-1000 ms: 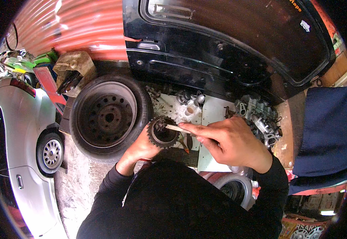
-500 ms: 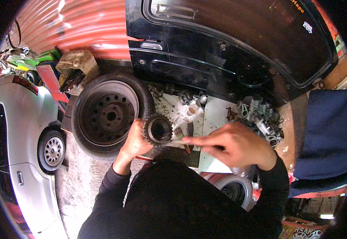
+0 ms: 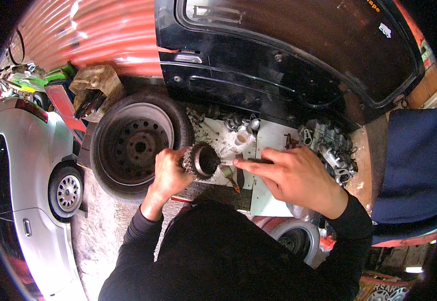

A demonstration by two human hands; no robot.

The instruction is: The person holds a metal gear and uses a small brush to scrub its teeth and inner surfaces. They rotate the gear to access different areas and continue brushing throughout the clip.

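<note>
Gear [image 3: 199, 161] with a toothed rim and a wide round bore is raised above the near part of the worktop [image 3: 217, 143], gripped on its left side by the left hand [image 3: 170, 171], its opening turned rightward. It looks like solid metal, so it is probably heavy for its size, stiff and hard to harm by squeezing; whether an oily film makes it slippery cannot be told. The teeth should give good purchase but may press into bare skin, so a broad hold across the outer rim, clear of the bore, seems best. The right hand [image 3: 299, 175] holds a slim pale stick [image 3: 227, 162], forefinger stretched toward its tip at the mouth of the bore; the stick looks light and easily bent or snapped. The large tyre [image 3: 181, 120] limits room just beyond the left hand, a small pale cup [image 3: 241, 139] stands past the gear, and a metal engine part [image 3: 329, 145] crowds the right hand's far side. The air above the white panel [image 3: 268, 135] offers sideways room for the stick.
</note>
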